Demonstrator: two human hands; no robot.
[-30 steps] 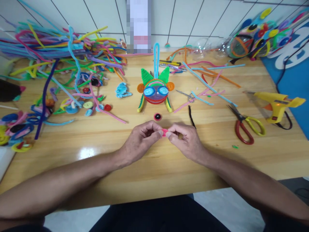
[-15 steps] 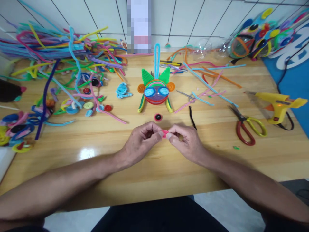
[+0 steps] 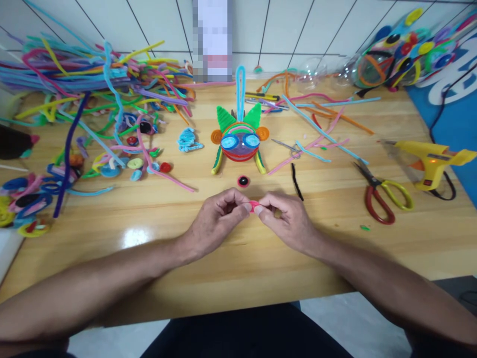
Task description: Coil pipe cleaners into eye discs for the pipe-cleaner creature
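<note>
Between the fingertips of both hands is a small pink-red coil [image 3: 254, 206], which looks like wound pipe cleaner. My left hand [image 3: 221, 213] pinches its left side, and my right hand [image 3: 285, 218] pinches its right side; fingers cover part of it. Just beyond them a black disc with a pink-red rim [image 3: 243, 181] lies on the table. Farther back stands a colourful pipe-cleaner figure [image 3: 240, 149] with green pointed ears, orange spirals at the sides, blue oval eyes and a tall light-blue loop on top.
Scissors [image 3: 380, 191] and a yellow glue gun [image 3: 428, 161] with a lit orange light lie at right. A short black pipe cleaner [image 3: 297, 181] is beyond my right hand. Heaped pipe cleaners [image 3: 82, 69] fill the left back. Small scissors [image 3: 288, 147] lie right of the figure.
Both hands keep their pinch on the coil, which seems turned slightly between the fingertips. The whole view has shifted a little; the things on the table stay where they were.
</note>
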